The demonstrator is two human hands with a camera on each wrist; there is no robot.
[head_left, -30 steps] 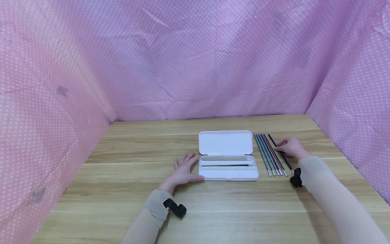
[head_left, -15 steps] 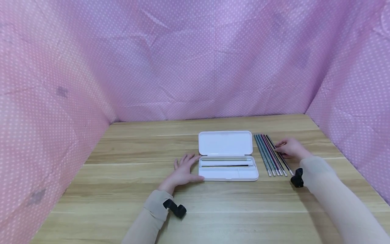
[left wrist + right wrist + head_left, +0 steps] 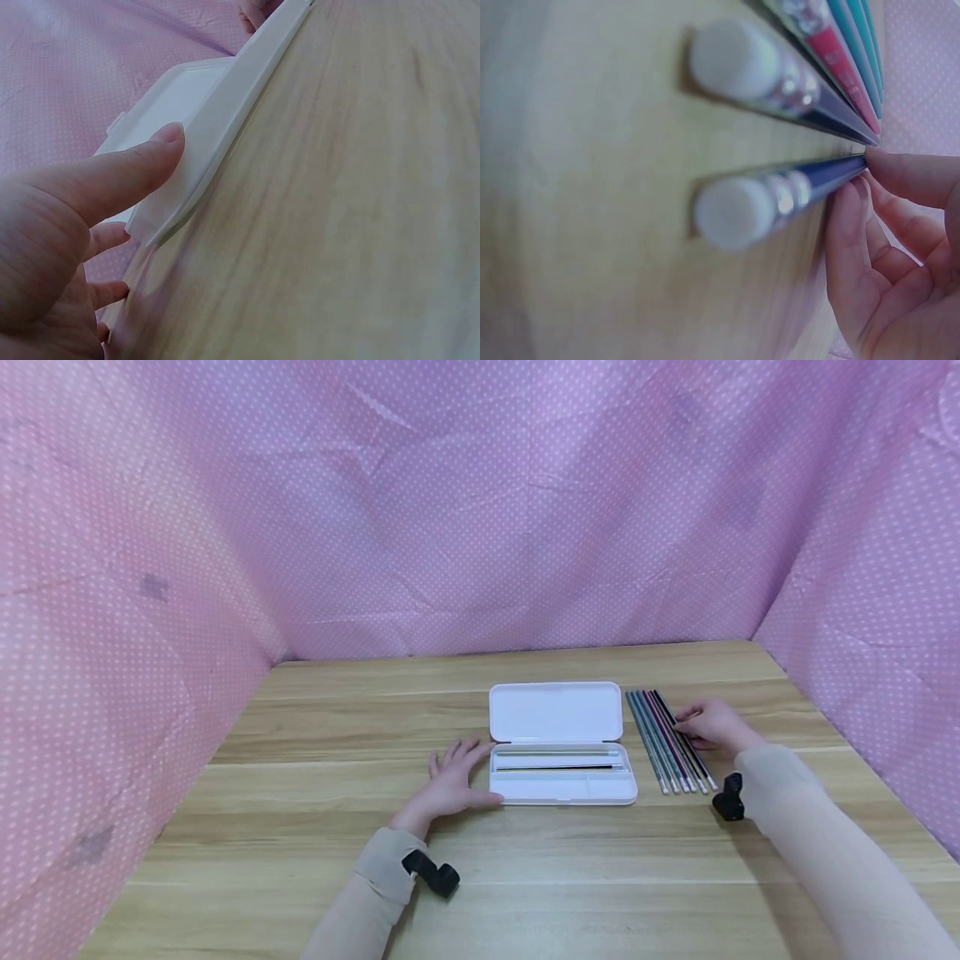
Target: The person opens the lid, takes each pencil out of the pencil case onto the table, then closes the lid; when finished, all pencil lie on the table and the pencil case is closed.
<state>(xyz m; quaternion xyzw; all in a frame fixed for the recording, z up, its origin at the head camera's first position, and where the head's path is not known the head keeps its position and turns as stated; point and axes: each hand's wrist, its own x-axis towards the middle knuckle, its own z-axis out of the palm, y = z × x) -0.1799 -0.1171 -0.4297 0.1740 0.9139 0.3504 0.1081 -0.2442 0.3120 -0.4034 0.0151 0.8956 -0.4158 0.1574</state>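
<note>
Separating right hand point(image 3: 716, 725) from white case point(image 3: 555, 787), pencils point(image 3: 664, 743) perhaps touch each other.

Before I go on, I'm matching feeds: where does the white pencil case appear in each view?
Head: the open white pencil case lies just right of centre, lower half, left hand at its left end.
Left wrist: upper left to top centre, partly behind the thumb.
Right wrist: not in it.
Shared landmark: pink dotted cloth.

White-erasered pencils point(image 3: 663, 743) lie slanted side by side beside the open white case point(image 3: 540, 787).
</note>
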